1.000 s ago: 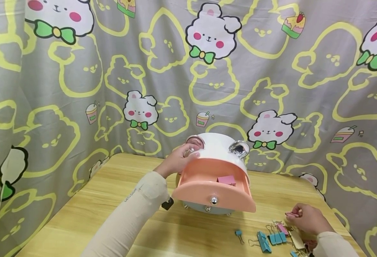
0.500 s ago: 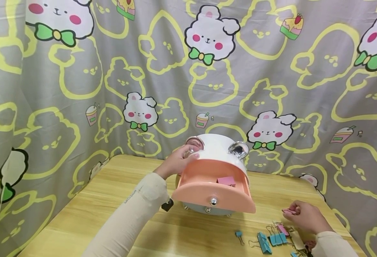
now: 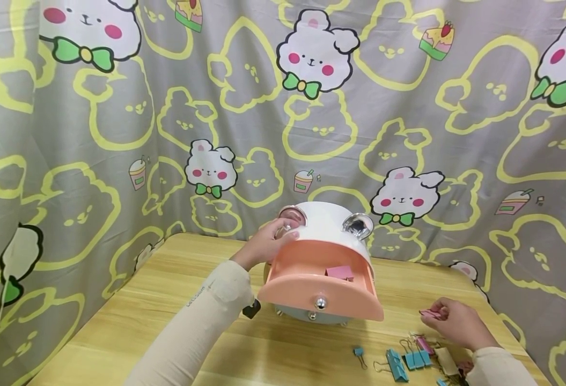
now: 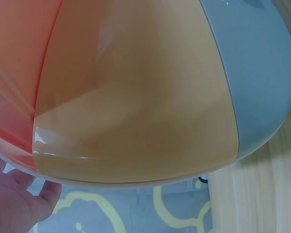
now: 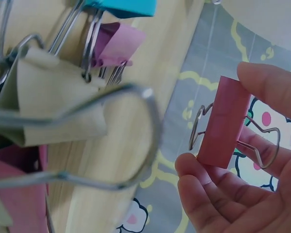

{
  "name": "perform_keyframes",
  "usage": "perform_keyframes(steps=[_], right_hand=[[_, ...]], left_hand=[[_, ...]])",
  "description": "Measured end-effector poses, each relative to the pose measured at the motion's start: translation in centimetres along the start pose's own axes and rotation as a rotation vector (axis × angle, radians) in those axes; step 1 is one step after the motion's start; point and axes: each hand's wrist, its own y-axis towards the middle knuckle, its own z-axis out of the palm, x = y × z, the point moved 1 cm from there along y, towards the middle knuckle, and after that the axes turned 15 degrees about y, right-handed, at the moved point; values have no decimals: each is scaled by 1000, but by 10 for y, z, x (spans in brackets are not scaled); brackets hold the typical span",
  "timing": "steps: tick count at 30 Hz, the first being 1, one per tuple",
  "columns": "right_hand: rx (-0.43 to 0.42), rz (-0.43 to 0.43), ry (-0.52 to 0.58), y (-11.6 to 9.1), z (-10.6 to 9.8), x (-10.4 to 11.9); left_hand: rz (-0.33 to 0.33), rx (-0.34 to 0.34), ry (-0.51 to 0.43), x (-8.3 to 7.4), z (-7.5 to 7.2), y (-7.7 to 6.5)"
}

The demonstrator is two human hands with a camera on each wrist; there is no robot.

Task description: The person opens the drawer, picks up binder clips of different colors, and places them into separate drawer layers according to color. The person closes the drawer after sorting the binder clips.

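A small white-topped drawer box [image 3: 328, 217] with silver ears stands on the table, its coral drawer [image 3: 292, 287] pulled out. One pink binder clip [image 3: 339, 271] lies inside that drawer. My left hand [image 3: 263, 245] holds the box at its left ear [image 3: 292, 213], thumb on the white top; the left wrist view shows the box's yellow side panel [image 4: 136, 97] and fingertips at its edge. To the right, above the table, my right hand [image 3: 466, 323] pinches another pink binder clip [image 5: 224, 124] by its ends, between thumb and fingers, its wire handles spread to both sides.
Beside and below my right hand lies a pile of binder clips: blue clips [image 3: 397, 364], a cream clip [image 5: 63, 94] and pink ones [image 5: 22, 184]. A small blue clip [image 3: 358, 351] lies apart to the left. A patterned curtain [image 3: 254, 123] hangs behind the wooden table [image 3: 167, 300].
My right hand has moved slightly left and upward with the pink binder clip, turning it a little. My left hand stays on the drawer box.
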Motion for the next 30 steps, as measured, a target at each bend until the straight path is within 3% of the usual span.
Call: perform_keyframes(steps=[21, 30], right_hand=[[-42, -32, 51, -3, -3, 26], [-73, -86, 16, -2, -5, 41]], left_hand=[[4, -1, -13, 1, 1, -1], [-1, 4, -18, 2, 1, 1]])
